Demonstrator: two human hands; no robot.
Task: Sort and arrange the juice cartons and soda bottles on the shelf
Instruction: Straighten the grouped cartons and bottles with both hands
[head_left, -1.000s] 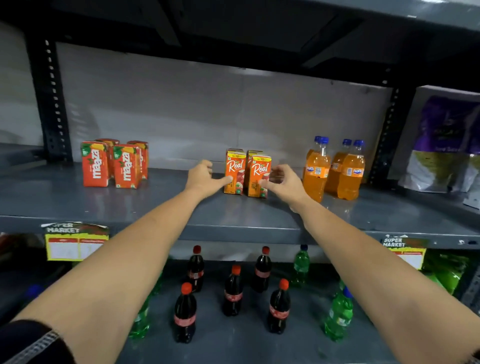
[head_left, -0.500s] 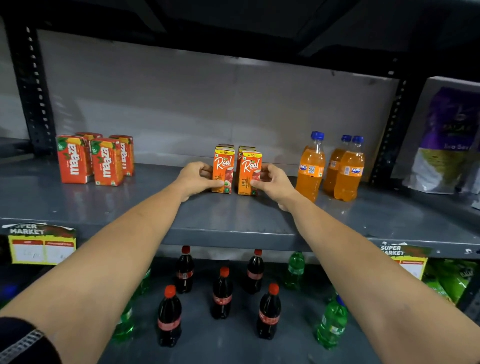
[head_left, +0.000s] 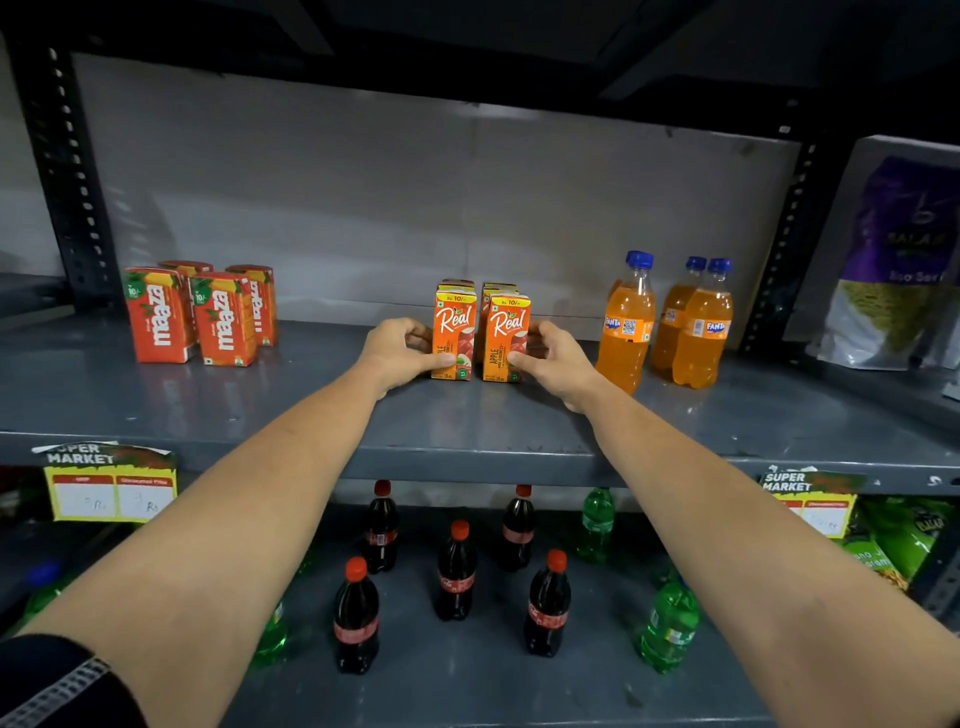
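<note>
Head view: both arms out to the upper shelf (head_left: 467, 447), mid-section.
L hand: left hand (head_left: 397, 353) cupped on the left side of the Real cartons (head_left: 480, 332), thumb on the front left carton.
R hand: right hand (head_left: 553, 358) pressed on the right side, thumb on the front right carton.
Cartons: 2 front, 2 behind, upright, small gap between the columns.
Risk: uneven squeeze could tip the light packs; a push right could knock the Fanta bottles (head_left: 670, 322) nearby.
Shelf contents: Maaza cartons (head_left: 200, 312) at left, Fanta at right; lower shelf (head_left: 467, 691) has cola bottles (head_left: 454, 571) & green bottles (head_left: 667, 626), loosely spread.
</note>
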